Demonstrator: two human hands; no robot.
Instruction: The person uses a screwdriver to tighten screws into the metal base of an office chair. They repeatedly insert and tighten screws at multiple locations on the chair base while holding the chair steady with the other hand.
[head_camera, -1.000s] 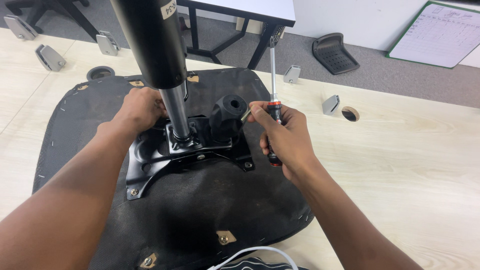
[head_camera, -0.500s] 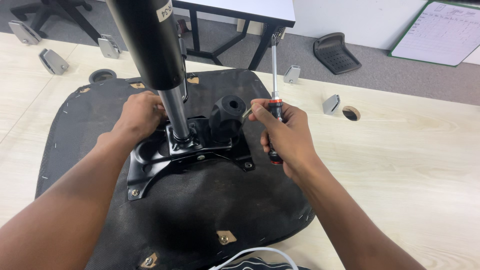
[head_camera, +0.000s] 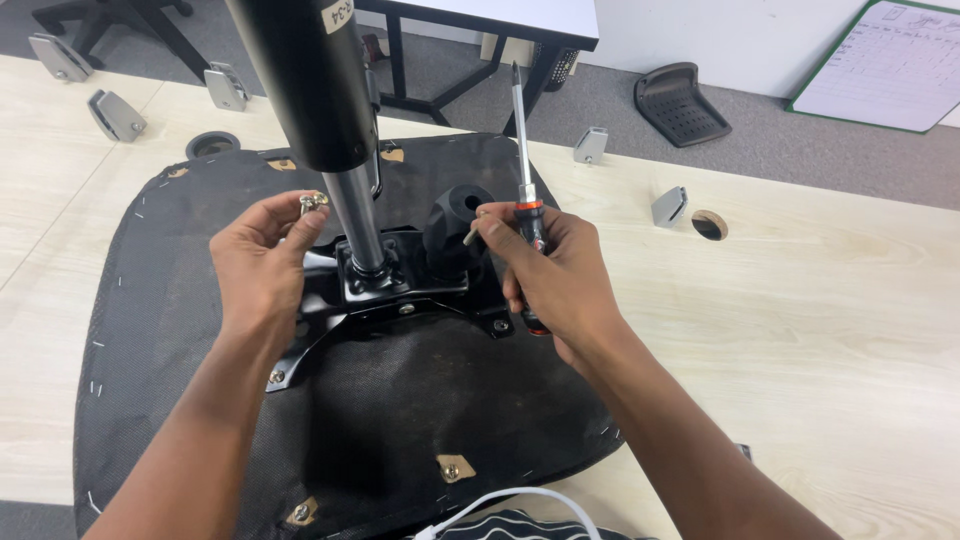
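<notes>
An upturned office chair seat (head_camera: 180, 290), covered in black fabric, lies on a pale wooden table. A black metal mechanism plate (head_camera: 400, 295) is on it, with a gas cylinder (head_camera: 320, 90) standing upright from its middle and a black knob (head_camera: 455, 225) beside it. My left hand (head_camera: 262, 262) pinches a silver screw with washer (head_camera: 314, 203) just left of the cylinder. My right hand (head_camera: 555, 275) grips a screwdriver (head_camera: 522, 130) with a red and black handle, its shaft pointing up, and also pinches a small pale screw (head_camera: 470, 238) between thumb and finger near the knob.
Grey metal brackets (head_camera: 668, 207) lie on the table (head_camera: 850, 330), with more at the far left (head_camera: 115, 113). Round cable holes (head_camera: 709, 224) are cut in the tabletop. A black armrest pad (head_camera: 680, 103) lies on the grey floor. A white cable (head_camera: 500, 500) curls at the near edge.
My left hand has lifted off the plate by the cylinder base and now holds a silver screw up. My right hand has stayed by the knob with the screwdriver.
</notes>
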